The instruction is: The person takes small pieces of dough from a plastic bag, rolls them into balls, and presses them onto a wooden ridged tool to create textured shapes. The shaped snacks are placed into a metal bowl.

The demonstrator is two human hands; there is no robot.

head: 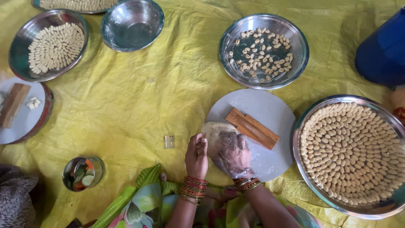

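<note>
My right hand [237,155] is inside a clear plastic bag [217,133] that holds pale dough, at the near edge of a round white board [261,105]. My left hand [196,155] pinches the bag's left side, fingers closed on it. A ridged wooden press [252,127] lies on the board just right of my hands. Both wrists wear red and gold bangles.
A steel plate [379,207] packed with shaped dough shells sits at right. A steel bowl [236,76] with scattered shells is beyond the board. Further bowls [21,50] lie at upper left, a small glass [169,142] and a small cup [69,169] at left. A yellow sheet [139,101] covers the floor.
</note>
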